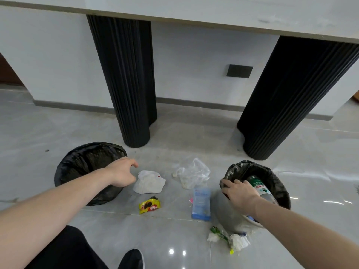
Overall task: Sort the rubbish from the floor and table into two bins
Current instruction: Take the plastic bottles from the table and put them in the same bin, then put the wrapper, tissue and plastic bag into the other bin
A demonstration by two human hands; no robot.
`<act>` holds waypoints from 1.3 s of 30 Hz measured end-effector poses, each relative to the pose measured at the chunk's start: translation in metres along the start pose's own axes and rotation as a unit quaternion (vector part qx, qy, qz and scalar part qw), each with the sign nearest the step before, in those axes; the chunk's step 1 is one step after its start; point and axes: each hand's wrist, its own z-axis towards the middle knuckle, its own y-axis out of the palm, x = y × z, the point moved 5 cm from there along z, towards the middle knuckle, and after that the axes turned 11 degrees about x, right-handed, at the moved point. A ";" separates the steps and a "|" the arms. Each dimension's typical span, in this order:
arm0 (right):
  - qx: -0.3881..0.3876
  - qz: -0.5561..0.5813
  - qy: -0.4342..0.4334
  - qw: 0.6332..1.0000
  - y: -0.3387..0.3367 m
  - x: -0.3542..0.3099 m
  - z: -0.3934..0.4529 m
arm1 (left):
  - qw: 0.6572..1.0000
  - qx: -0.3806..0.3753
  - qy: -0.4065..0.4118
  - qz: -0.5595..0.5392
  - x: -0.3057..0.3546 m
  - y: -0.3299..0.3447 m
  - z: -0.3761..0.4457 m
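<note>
Two bins stand on the glossy grey floor (58,121) in front of the bench (213,8), which rests on dark ribbed legs (128,84).

The left bin (81,164) is lined with a black bag. The left hand (121,172) reaches across its near rim toward a crumpled white bag (149,182) that lies just beside the bin. The fingers are loosely curled and a little apart, and they hold nothing; the thumb is close to the bag's edge, but I cannot tell if it touches.

The right bin (279,189) (also with a black liner) is tilted toward the person. The right hand (240,193) lies on its near rim with the fingers bent over the liner's edge, so they grip the rim. Inside this bin leans a plastic bottle (261,188) with a green label.

Between the two bins more rubbish lies on the floor: a clear plastic bag (192,172), a blue flat packet (201,203) just beside the right bin, and a yellow snack wrapper (149,205) near the white bag. In front of the right bin lies a white and green crumpled wrapper (228,237).
</note>
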 end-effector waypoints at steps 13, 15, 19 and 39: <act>-0.015 0.043 0.007 0.999 -0.044 -0.049 0.036 | 0.999 -0.007 -0.048 0.024 -0.050 -0.005 -0.023; -0.001 0.100 -0.023 0.995 -0.058 -0.092 0.059 | 0.998 0.008 -0.057 0.029 -0.067 0.004 -0.028; -0.002 0.205 -0.024 0.979 -0.055 -0.160 0.091 | 0.996 0.017 -0.087 0.024 -0.101 0.042 -0.035; -0.081 0.345 0.059 0.933 0.031 -0.181 0.126 | 0.978 0.206 0.019 -0.001 -0.077 0.104 -0.063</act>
